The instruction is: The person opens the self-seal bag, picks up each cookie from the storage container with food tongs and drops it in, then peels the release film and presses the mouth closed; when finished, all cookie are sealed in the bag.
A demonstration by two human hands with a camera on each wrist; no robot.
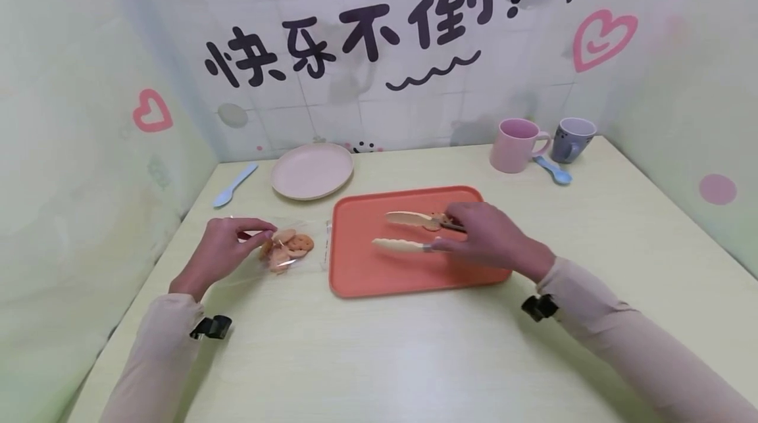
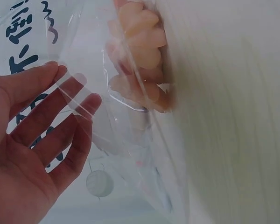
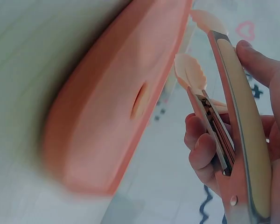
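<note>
My left hand [image 1: 222, 248] pinches the edge of a clear plastic bag [image 1: 316, 262] between thumb and fingertips. Several round, light-brown cookies [image 1: 302, 243] lie inside that bag, left of the red tray [image 1: 355, 275]. In the left wrist view, the see-through film [image 2: 119, 133] stretches from my fingertips past the cookies [image 2: 140, 39]. Over the tray, my right hand [image 1: 494, 235] grips food tongs [image 1: 408, 218] with cream scalloped tips, spread apart with nothing between them. One cookie [image 3: 140, 100] lies on the tray, partly hidden in the head view behind the tongs and hand.
A pink plate [image 1: 312, 172] and a light-blue spoon [image 1: 235, 185] lie at the back left. Toward the back right stand a pink mug [image 1: 514, 145] and a grey-blue mug [image 1: 572, 140], with another blue spoon [image 1: 554, 171] beside them. A printed wall covering [image 1: 379, 114] rises behind the table.
</note>
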